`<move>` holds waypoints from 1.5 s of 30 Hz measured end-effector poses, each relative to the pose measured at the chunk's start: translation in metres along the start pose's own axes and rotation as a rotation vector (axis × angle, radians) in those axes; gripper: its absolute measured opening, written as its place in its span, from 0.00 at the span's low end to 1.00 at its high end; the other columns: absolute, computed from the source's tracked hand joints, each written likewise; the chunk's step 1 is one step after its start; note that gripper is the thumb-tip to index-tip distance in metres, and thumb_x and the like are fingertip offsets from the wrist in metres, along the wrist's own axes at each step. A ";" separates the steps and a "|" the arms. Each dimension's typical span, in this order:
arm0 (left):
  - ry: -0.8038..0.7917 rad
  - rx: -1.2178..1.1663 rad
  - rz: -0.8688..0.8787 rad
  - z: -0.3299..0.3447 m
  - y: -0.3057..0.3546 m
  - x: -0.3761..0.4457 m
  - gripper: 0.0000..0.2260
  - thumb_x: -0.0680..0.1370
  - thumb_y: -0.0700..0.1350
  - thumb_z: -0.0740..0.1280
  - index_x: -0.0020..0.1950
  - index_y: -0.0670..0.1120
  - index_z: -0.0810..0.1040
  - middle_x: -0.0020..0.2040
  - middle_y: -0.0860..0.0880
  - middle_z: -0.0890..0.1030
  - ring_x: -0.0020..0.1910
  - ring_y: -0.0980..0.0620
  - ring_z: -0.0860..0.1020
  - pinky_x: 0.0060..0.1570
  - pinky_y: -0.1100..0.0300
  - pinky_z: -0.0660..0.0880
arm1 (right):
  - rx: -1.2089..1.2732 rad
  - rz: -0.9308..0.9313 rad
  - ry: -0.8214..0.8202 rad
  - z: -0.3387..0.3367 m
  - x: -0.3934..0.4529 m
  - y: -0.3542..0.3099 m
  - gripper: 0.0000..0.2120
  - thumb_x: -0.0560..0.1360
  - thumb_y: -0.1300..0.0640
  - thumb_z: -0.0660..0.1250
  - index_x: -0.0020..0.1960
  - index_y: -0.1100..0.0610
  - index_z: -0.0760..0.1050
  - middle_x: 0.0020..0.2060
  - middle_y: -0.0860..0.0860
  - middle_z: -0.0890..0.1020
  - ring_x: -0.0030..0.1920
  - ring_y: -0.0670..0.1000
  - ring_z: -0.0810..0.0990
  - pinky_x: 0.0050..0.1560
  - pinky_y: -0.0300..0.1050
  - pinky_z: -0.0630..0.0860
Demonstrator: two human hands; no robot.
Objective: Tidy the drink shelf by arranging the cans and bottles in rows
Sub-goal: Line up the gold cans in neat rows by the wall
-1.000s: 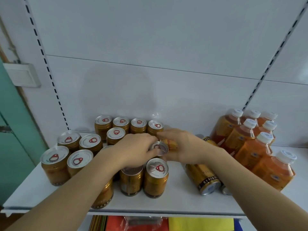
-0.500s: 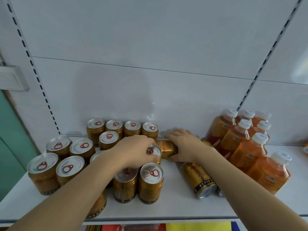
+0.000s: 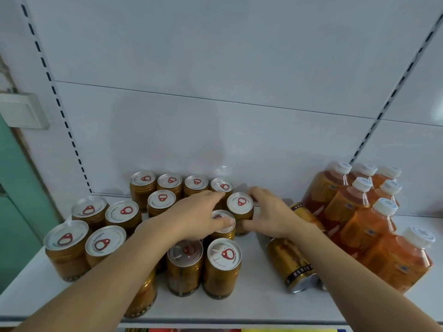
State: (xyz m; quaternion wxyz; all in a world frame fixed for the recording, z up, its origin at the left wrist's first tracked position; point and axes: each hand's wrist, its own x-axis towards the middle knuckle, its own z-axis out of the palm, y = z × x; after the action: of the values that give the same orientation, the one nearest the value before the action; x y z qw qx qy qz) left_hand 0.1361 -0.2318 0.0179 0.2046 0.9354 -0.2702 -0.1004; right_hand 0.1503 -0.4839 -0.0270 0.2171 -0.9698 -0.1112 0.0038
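Observation:
Several gold cans with silver lids and red pull tabs stand on the white shelf. My right hand grips an upright can at the right end of the second row. My left hand rests on the lid of the can just in front of it. Two cans stand at the front, one beside the other. A can lies on its side to the right, and another lying can shows behind my right wrist.
Several orange drink bottles with white caps stand grouped at the right. Four cans line the white back wall. More cans stand at the left. A green door frame and a wall switch are at the far left.
My right hand has turned the can from lying on its side to upright and set it in the second row. My left hand stays on the can in front.

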 end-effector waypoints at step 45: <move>0.046 0.241 0.363 0.032 0.035 0.022 0.20 0.75 0.73 0.64 0.53 0.58 0.80 0.48 0.58 0.77 0.51 0.56 0.74 0.58 0.52 0.73 | 0.106 0.169 0.390 -0.014 -0.113 -0.009 0.25 0.78 0.43 0.63 0.72 0.49 0.78 0.55 0.39 0.83 0.59 0.43 0.79 0.61 0.45 0.78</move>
State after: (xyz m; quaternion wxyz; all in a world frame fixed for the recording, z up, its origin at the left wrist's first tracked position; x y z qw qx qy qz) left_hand 0.1288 -0.2812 0.0031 0.1123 0.8911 -0.4396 -0.0072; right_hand 0.0393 -0.5062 -0.0152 0.2843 -0.9452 0.0149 -0.1599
